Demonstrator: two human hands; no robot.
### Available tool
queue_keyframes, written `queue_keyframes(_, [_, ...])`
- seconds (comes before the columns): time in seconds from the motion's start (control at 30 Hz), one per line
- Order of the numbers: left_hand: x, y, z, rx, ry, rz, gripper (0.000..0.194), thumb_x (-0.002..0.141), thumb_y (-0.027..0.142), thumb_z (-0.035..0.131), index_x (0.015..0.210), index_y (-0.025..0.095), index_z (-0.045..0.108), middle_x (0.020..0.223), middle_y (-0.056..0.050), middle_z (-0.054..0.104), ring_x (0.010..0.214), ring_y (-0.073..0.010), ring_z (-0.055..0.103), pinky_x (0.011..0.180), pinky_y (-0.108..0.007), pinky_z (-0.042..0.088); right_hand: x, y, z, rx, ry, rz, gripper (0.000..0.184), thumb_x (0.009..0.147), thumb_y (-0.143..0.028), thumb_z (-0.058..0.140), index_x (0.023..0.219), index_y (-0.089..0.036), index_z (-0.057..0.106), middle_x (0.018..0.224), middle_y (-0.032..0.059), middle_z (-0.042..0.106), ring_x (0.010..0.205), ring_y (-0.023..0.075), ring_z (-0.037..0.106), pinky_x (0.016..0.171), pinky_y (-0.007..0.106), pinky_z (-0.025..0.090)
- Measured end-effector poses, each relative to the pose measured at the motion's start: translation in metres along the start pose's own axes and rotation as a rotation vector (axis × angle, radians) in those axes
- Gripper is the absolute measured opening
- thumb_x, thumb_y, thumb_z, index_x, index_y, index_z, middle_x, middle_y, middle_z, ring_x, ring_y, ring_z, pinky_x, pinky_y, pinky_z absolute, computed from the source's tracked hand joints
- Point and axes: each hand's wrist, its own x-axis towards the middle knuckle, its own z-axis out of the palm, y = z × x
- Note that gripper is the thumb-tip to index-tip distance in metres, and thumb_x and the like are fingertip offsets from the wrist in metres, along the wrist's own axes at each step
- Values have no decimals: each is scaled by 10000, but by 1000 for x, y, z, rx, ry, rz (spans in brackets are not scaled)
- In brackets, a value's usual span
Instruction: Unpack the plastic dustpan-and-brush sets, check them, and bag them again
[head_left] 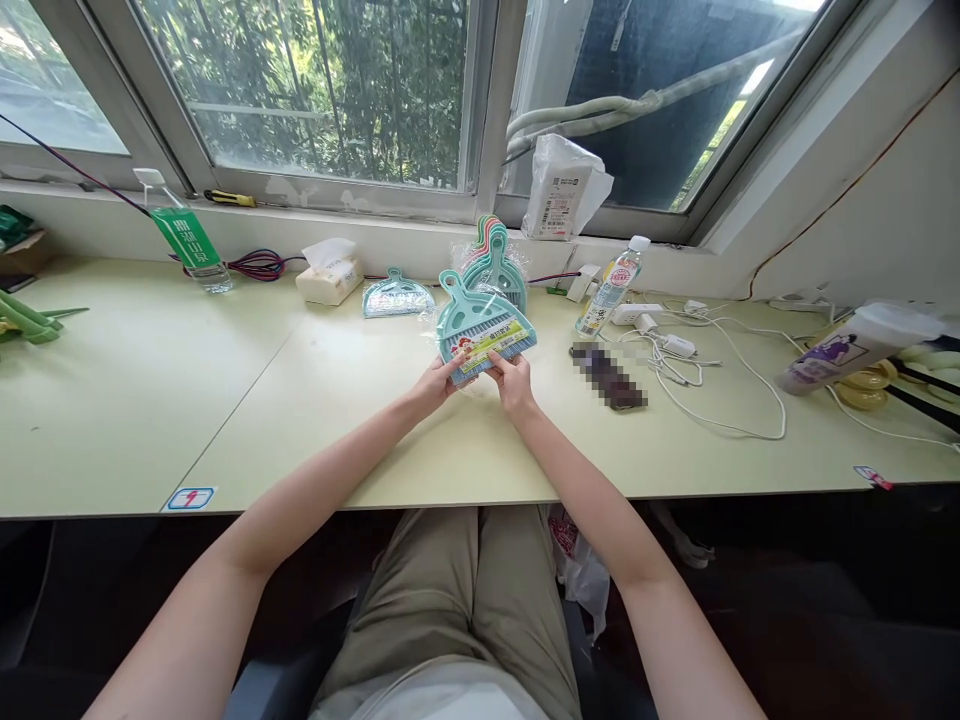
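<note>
The left hand (441, 381) and right hand (511, 380) gripped the film-wrapped dustpan set (486, 338) by its lower edge; a tissue pack (331, 285) contained white tissue (328, 251).

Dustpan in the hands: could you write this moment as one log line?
left hand: holding dustpan | right hand: holding same dustpan | behind: stacked dustpans | farther left: tissue pack

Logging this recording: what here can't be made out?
All in the head view:
Packaged dustpan: fine print too small to read.
Left hand, right hand: some fingers hidden behind that dustpan.
Stack of dustpans: lower part hidden by the held one.
Dark object: blurred by pixelation.
Green leaves: cut off by left edge.
</note>
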Motion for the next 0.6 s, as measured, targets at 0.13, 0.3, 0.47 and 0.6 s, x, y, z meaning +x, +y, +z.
queue_keyframes(0.13, [3,2,0,16,21,11,431,780,331,716,1163,171,601,1247,-101,647,1137,-227,614,1006,-387,480,0,-1,2,15,-19,5,280,702,-174,731,957,-185,616,1005,38,730,983,218,702,907,372,602])
queue_keyframes(0.3, [9,0,-7,97,90,114,445,716,311,724,1110,142,603,1151,-99,690,1118,-260,620,998,-398,469,-1,2,5,-27,-20,37,295,703,-172,735,969,-184,607,1011,43,729,1031,221,691,932,371,590])
queue_keyframes(0.47, [9,-3,-11,215,129,238,474,739,400,699,1110,133,573,1182,-119,667,1130,-284,605,967,-418,481,-3,-1,4,-45,-127,110,325,717,-157,708,1016,-205,589,1001,22,736,985,200,709,945,379,580])
queue_keyframes(0.6, [8,-3,-11,273,137,272,509,761,419,690,1161,148,529,1270,-129,614,1197,-294,560,979,-426,478,-2,-2,4,-49,-138,116,373,690,-121,713,1033,-203,592,1010,15,737,956,191,716,945,359,578])
